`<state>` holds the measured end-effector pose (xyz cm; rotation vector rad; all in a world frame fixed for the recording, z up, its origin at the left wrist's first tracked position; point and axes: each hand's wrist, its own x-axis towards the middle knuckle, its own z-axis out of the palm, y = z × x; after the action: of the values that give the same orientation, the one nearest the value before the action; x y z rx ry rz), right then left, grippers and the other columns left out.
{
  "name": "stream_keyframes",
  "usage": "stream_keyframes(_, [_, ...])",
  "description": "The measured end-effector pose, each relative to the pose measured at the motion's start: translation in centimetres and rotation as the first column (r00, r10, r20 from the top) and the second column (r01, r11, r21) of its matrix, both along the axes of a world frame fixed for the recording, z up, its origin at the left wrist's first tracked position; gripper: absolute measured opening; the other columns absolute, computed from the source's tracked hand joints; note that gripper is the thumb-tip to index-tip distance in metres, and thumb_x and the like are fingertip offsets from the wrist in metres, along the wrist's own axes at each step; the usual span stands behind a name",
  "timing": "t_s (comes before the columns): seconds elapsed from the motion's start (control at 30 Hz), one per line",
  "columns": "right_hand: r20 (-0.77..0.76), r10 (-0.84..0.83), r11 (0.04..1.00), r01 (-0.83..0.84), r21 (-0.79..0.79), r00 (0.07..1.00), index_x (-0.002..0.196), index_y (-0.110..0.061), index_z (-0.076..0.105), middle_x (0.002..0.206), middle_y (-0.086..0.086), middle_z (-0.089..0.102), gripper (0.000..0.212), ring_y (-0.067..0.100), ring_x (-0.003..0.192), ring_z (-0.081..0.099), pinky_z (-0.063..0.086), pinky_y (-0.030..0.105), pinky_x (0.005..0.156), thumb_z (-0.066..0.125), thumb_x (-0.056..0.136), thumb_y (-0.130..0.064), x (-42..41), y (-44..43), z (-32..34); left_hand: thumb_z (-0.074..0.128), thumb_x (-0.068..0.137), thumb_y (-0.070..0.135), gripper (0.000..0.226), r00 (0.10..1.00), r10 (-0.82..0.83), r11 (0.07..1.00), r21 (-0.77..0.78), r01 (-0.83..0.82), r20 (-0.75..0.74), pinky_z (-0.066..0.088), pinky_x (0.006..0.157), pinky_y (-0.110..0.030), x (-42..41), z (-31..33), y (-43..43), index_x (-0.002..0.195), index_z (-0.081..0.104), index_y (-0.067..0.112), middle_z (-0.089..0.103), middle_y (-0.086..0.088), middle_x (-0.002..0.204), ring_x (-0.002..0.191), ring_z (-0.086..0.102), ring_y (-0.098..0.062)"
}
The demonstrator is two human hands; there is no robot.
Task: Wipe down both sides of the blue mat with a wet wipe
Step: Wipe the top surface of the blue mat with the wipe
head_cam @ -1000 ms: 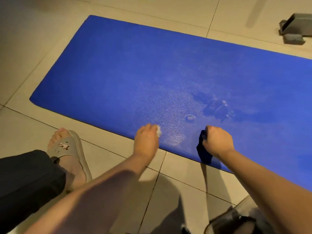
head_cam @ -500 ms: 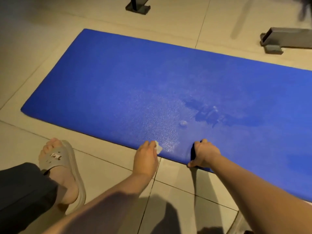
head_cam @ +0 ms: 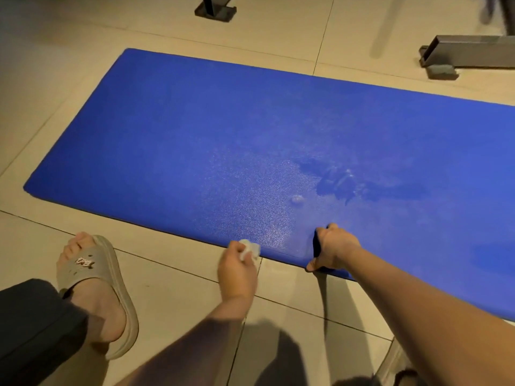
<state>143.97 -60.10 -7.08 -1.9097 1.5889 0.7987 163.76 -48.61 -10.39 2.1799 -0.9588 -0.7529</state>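
Note:
The blue mat (head_cam: 223, 140) lies flat on the tiled floor, stretching from far left to the right edge of view. A darker wet patch shows on it right of centre. My right hand (head_cam: 331, 247) grips the mat's near edge, thumb under it and fingers on top. Just left of that, my left hand (head_cam: 237, 270) holds a small crumpled white wet wipe (head_cam: 250, 249) at the same near edge, over the floor tile seam.
My left foot in a beige slipper (head_cam: 94, 291) rests on the tiles at the lower left, beside a dark trouser leg. Metal stand feet (head_cam: 462, 55) sit beyond the mat at the back right, another (head_cam: 216, 8) at the top centre.
Both hands have drawn back toward me to the mat's near edge. The lifted fold under my right hand has flattened. The view has tilted so more of the far floor shows.

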Motion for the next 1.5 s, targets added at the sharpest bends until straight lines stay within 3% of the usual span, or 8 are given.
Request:
stream_keyframes(0.33, [0.018,-0.043,0.998,0.044,-0.041,0.999,0.13,-0.02,0.048,0.126,0.007,0.047,0.092,0.029,0.118,0.052,0.051,0.04,0.086,0.084,0.061,-0.067,-0.3,0.7,0.1,0.061,0.098,0.015,0.011,0.975,0.048,0.998,0.029,-0.055,0.216,0.05,0.082,-0.035,5.5,0.4,-3.1,0.105,0.065,0.009,0.064,-0.01,0.107,0.096,0.061,-0.029])
stream_keyframes(0.43, [0.041,-0.053,0.979,0.06,-0.193,0.998,0.127,-0.018,0.045,0.121,0.006,0.046,0.088,0.028,0.115,0.05,0.047,0.038,0.081,0.081,0.065,-0.068,-0.8,2.6,0.4,0.061,0.097,0.016,0.015,0.987,0.027,0.999,0.031,-0.032,0.158,0.048,0.083,-0.033,2.0,0.3,-2.6,0.108,0.068,0.008,0.065,-0.011,0.109,0.098,0.062,-0.029])
stream_keyframes(0.53, [-0.063,-0.06,0.916,0.03,-0.401,0.996,0.139,-0.017,0.034,0.135,0.012,0.039,0.108,0.032,0.125,0.042,0.042,0.043,0.095,0.068,0.062,-0.084,-1.2,4.5,0.5,0.062,0.096,0.017,0.017,0.991,-0.103,0.994,0.039,0.1,0.082,0.05,0.086,-0.034,-1.9,0.6,-1.7,0.111,0.068,0.011,0.065,-0.008,0.111,0.1,0.062,-0.028])
stream_keyframes(0.7, [-0.071,-0.19,0.956,0.168,-0.241,0.979,0.158,-0.018,-0.014,0.165,0.022,-0.009,0.142,0.042,0.153,-0.003,0.024,0.058,0.117,0.055,0.062,-0.095,-2.0,4.4,-0.4,0.062,0.094,0.014,0.01,0.956,-0.249,0.969,0.04,0.245,0.158,0.05,0.084,-0.033,0.4,0.6,-2.1,0.103,0.066,0.013,0.063,-0.006,0.108,0.096,0.061,-0.026])
stream_keyframes(0.87, [-0.093,-0.19,0.962,0.166,-0.218,0.977,0.157,-0.015,-0.017,0.164,0.025,-0.013,0.142,0.046,0.152,-0.006,0.024,0.063,0.117,0.059,0.065,-0.09,-1.4,4.0,-0.5,0.057,0.1,0.016,0.016,0.976,0.009,0.998,0.055,-0.022,0.219,0.043,0.08,-0.028,3.3,0.7,-2.8,0.109,0.067,0.008,0.061,-0.009,0.111,0.09,0.055,-0.019])
stream_keyframes(1.1, [-0.094,-0.181,0.964,0.157,-0.216,0.979,0.157,-0.014,-0.02,0.163,0.027,-0.014,0.141,0.047,0.151,-0.008,0.022,0.064,0.117,0.057,0.066,-0.09,-1.5,4.0,-0.9,0.061,0.095,0.015,0.017,0.954,-0.285,0.958,0.055,0.281,0.09,0.047,0.088,-0.035,-4.1,0.8,-0.6,0.11,0.068,0.013,0.063,-0.006,0.11,0.099,0.061,-0.026])
stream_keyframes(1.33, [-0.108,-0.19,0.968,0.168,-0.188,0.976,0.156,-0.013,-0.02,0.162,0.028,-0.016,0.142,0.049,0.15,-0.01,0.019,0.067,0.116,0.06,0.066,-0.089,-1.3,3.7,-1.1,0.06,0.097,0.013,0.015,0.981,-0.004,0.995,0.097,-0.015,0.196,0.045,0.08,-0.03,1.0,1.3,-3.2,0.111,0.065,0.009,0.058,-0.009,0.116,0.094,0.059,-0.025])
stream_keyframes(1.5, [-0.104,-0.2,0.966,0.179,-0.186,0.974,0.156,-0.013,-0.02,0.162,0.028,-0.017,0.144,0.05,0.15,-0.01,0.019,0.067,0.115,0.062,0.065,-0.088,-1.2,3.6,-1.4,0.056,0.098,0.011,0.017,0.934,-0.326,0.945,0.045,0.323,0.148,0.047,0.085,-0.037,-5.4,0.9,-0.9,0.108,0.069,0.009,0.059,-0.009,0.113,0.097,0.062,-0.031])
